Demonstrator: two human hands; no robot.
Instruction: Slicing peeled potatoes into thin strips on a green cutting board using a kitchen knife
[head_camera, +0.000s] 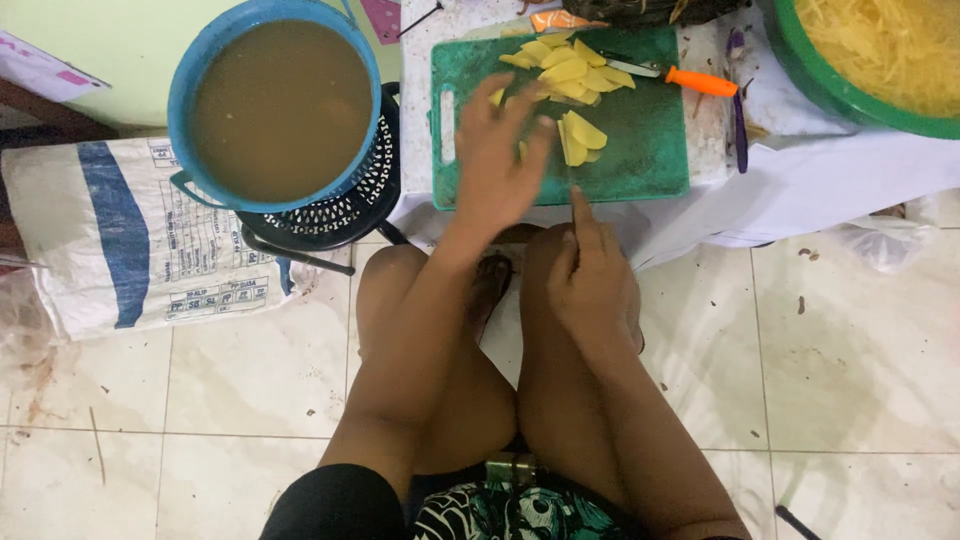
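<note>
Lying just beyond hands (545, 215) — potato slices (580, 135)

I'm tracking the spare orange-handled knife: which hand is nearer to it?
Right. The right hand sits below the board's near edge, closer to the orange-handled knife; the left hand is farther left.

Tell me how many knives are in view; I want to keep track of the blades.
2. An orange-handled knife lies at the far right edge of the green plastic cutting board. Another knife is gripped in the right hand at the board's near edge. Others may be hidden.
</note>
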